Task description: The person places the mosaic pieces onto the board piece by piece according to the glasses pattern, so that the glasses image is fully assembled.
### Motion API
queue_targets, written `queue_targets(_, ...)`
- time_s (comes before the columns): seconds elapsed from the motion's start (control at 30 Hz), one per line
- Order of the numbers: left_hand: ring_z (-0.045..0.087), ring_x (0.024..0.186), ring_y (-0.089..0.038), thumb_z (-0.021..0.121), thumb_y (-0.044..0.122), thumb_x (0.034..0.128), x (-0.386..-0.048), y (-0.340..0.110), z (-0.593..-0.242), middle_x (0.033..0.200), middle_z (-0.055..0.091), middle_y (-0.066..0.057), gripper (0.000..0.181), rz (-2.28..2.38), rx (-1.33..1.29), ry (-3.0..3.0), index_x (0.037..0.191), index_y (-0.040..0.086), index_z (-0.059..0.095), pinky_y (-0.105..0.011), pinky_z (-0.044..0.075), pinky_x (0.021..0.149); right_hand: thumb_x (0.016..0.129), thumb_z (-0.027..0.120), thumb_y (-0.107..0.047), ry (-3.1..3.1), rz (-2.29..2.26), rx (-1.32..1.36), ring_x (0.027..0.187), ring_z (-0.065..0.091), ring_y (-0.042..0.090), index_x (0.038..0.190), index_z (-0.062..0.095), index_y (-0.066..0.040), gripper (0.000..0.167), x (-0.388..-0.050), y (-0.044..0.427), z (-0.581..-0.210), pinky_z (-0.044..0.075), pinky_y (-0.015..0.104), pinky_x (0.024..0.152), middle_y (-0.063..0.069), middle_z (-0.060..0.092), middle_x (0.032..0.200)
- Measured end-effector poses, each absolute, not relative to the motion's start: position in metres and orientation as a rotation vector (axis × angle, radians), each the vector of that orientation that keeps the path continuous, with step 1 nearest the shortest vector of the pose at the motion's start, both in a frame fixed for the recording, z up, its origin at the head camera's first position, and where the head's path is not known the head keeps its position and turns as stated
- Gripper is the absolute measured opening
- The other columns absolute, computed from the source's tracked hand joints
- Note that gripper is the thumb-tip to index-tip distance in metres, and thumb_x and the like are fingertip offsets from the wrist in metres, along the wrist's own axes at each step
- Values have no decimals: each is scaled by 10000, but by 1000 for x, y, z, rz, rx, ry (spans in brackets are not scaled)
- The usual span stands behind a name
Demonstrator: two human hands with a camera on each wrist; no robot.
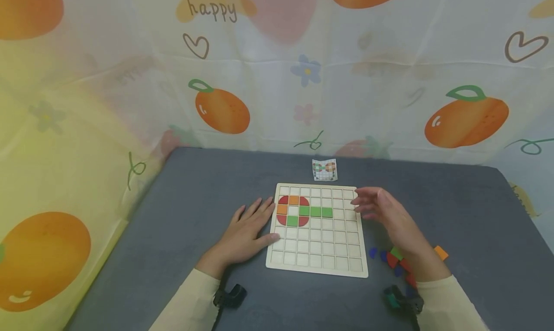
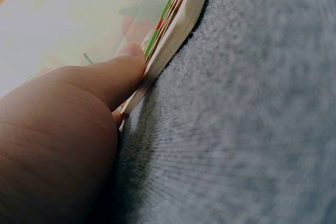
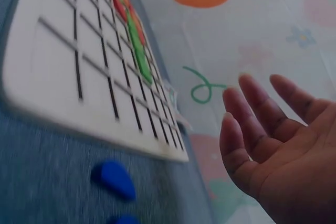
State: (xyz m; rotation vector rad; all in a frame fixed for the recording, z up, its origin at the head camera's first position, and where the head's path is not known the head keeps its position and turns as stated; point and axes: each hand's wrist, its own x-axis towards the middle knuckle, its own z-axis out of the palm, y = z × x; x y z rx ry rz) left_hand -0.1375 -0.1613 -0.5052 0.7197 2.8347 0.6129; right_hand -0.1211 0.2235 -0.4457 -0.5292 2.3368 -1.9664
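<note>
A square wooden grid board (image 1: 318, 268) lies flat on the table. Red quarter-round pieces, orange squares and green squares (image 1: 316, 211) form a ring with a green row in its upper left part. At the board's left edge my left hand (image 1: 246, 237) rests with fingers spread, the thumb touching the rim, as the left wrist view also shows. My right hand (image 1: 389, 220) hovers near the upper right edge, its fingers loosely bent and holding nothing. In the right wrist view that hand (image 3: 283, 145) is palm up beside the board (image 3: 31, 77).
Loose pieces lie right of the board, partly hidden by the right forearm: blue pieces (image 1: 373, 253), red ones (image 1: 392, 260), a green one (image 1: 396, 252) and an orange square (image 1: 441, 252). Behind the board lies a small pattern card (image 1: 324, 170). A patterned curtain (image 1: 268, 105) hangs behind the grey table (image 1: 207, 177).
</note>
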Motion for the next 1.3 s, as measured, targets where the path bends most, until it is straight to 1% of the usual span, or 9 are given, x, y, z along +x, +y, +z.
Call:
queue_targets(0.23,86,1659,-241,584,623,1067,-137,-161,-504,1803,181,21,893,610,715,2831,1753,168,238,-607,21,1278,1220,224,-275,2359,-1964,-567,1177,674,279,1475,510,130,558,-112,247,-452,517,290,958,236,665,1316)
queue_targets(0.53,89,1659,-250,594,611,1067,-137,-160,-504,1802,188,13,891,600,714,2838,1752,161,243,-611,24,1278,1216,226,-226,2438,-1925,-546,1154,689,194,1462,588,7,496,-100,279,-463,514,233,959,166,700,1293)
queue_targets(0.77,92,1659,-252,594,611,1069,-137,-160,-504,1802,189,14,887,598,713,2836,1751,160,250,-611,23,1278,1216,272,-193,2551,-1811,-391,1145,692,142,1479,564,32,453,-90,301,-473,520,215,931,90,722,1284)
queue_targets(0.83,91,1658,-250,595,611,1068,-137,-160,-504,1803,187,16,887,601,712,2837,1752,161,250,-611,22,1278,1212,303,-161,2553,-1807,-371,1137,695,115,1471,582,-11,409,-89,308,-477,518,207,921,33,731,1274)
queue_targets(0.93,91,1658,-248,596,611,1068,-137,-160,-505,1804,183,18,889,603,712,2839,1752,163,248,-610,23,1278,1205,361,-135,2562,-1759,-338,1132,688,85,1482,570,-13,368,-88,315,-482,504,182,918,1,726,1275)
queue_targets(1.03,90,1659,-246,595,613,1068,-137,-160,-506,1805,178,20,891,597,713,2841,1753,167,243,-607,26,1278,1184,465,-124,2566,-1674,-307,1128,676,57,1500,545,18,356,-86,319,-485,507,172,904,47,711,1294)
queue_targets(1.13,87,1659,-247,595,615,1068,-137,-160,-506,1805,176,21,891,589,712,2842,1754,169,243,-606,27,1279,1132,602,-108,2566,-1582,-325,1136,660,62,1513,548,22,405,-84,319,-488,542,218,880,126,685,1333)
queue_targets(1.2,85,1659,-248,594,615,1068,-137,-160,-506,1806,174,22,891,585,713,2842,1754,170,241,-606,26,1279,1081,704,-120,2572,-1516,-345,1147,646,71,1498,591,-19,444,-83,318,-489,555,256,878,136,679,1354)
queue_targets(1.3,83,1659,-244,589,620,1069,-137,-161,-506,1806,169,28,893,579,712,2841,1755,174,231,-604,21,1280,1002,829,-166,2603,-1396,-419,1169,612,84,1446,666,-107,477,-83,317,-491,526,267,913,76,671,1376)
